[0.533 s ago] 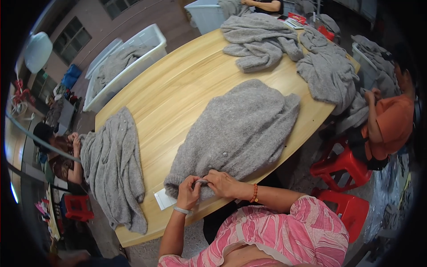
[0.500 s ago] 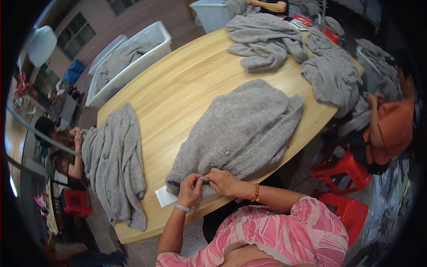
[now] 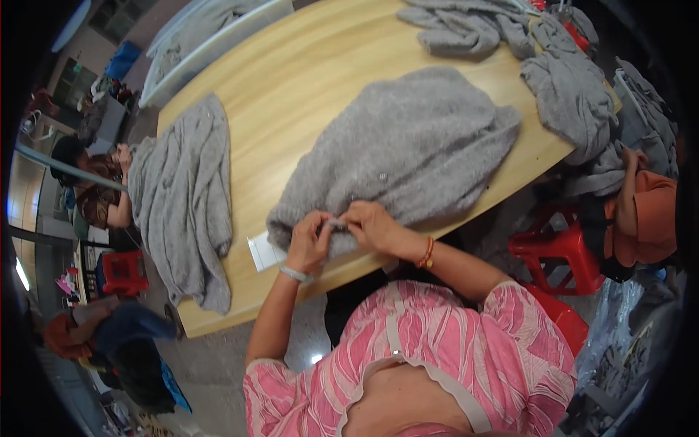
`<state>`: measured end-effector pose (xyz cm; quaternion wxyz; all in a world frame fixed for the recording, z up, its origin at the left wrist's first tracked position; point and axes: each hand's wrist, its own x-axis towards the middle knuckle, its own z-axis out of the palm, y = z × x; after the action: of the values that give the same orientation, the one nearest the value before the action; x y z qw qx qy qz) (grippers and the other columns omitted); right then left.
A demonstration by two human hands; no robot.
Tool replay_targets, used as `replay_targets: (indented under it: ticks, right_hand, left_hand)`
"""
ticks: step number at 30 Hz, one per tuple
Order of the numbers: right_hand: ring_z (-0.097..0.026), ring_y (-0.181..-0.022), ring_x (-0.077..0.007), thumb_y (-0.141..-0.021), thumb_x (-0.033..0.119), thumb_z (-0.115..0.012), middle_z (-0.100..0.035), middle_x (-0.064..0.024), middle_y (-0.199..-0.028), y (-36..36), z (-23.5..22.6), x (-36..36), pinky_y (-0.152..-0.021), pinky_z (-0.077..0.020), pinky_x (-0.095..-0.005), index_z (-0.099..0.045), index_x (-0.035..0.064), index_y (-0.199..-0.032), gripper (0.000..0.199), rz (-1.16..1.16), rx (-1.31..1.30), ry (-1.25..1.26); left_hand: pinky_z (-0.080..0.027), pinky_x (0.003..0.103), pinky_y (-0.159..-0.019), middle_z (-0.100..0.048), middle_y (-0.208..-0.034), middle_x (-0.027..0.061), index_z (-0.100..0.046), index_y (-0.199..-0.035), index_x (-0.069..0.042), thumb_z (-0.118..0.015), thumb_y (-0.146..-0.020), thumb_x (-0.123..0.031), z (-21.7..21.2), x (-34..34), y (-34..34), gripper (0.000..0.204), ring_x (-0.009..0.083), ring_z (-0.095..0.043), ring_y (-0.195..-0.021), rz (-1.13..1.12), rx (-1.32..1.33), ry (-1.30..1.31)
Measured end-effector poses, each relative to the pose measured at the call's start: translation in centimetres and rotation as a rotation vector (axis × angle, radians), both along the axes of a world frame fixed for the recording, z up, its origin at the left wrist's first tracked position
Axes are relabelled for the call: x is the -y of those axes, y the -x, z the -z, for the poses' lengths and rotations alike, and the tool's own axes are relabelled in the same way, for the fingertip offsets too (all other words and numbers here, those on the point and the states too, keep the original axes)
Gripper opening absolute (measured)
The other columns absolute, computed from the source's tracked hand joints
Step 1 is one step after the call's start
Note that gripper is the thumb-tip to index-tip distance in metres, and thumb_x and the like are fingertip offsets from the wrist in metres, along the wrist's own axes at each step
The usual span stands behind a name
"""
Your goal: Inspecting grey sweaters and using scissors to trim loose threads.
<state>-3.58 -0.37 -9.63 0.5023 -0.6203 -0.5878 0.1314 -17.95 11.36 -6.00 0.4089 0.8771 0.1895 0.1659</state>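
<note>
A grey fuzzy knit garment (image 3: 408, 138) lies bunched on the wooden table in front of me, with small shiny round spots like buttons on it. At its near edge my left hand (image 3: 309, 239) pinches the knit between thumb and fingers. Close beside it, my right hand (image 3: 373, 227) is closed on the same edge, fingertips almost touching the left ones. A short strip of the knit shows between the two hands; whether anything small is in the fingertips is hidden. Partly under the garment's left end lies a white card or paper (image 3: 266, 253).
Another grey garment (image 3: 186, 204) hangs over the table's left edge, by a seated person. More grey knits (image 3: 571, 95) lie at the far right, near a person in orange. A white tub (image 3: 218, 47) stands beyond the table (image 3: 291, 80). Red stools (image 3: 557, 247) stand at right.
The view has tilted, so the table and garments sit higher in the picture. Both hands stay on the garment's edge. A walking person in blue trousers shows more fully at lower left.
</note>
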Motion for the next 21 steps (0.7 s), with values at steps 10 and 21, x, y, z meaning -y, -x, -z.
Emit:
replay_targets:
  ticks: [10, 21]
  right_hand:
    - [-0.059, -0.066, -0.0166, -0.075, 0.007, -0.063, -0.062, -0.0103, -0.070, -2.1, -2.4, 0.0, -0.060, -0.0449, -0.0289, -0.067, -0.0003, -0.086, 0.014, -0.177, -0.230, 0.242]
    - [-0.057, -0.062, -0.0165, -0.082, 0.017, -0.063, -0.062, -0.0079, -0.068, -2.2, -3.8, 0.7, -0.060, -0.0446, -0.0300, -0.064, -0.0006, -0.085, 0.018, -0.129, -0.162, 0.353]
  left_hand:
    - [-0.043, 0.023, -0.064, -0.059, -0.077, 0.0048, -0.059, -0.089, 0.002, -0.060, -0.084, -0.006, -1.0, -1.5, -0.1, 0.009, 0.0087, -0.053, -0.071, 0.068, -0.058, 0.249]
    - [-0.041, 0.021, -0.062, -0.054, -0.071, -0.0026, -0.058, -0.087, -0.001, -0.070, -0.080, -0.010, -2.4, -1.6, 0.5, 0.017, 0.0032, -0.047, -0.071, 0.077, -0.217, 0.222]
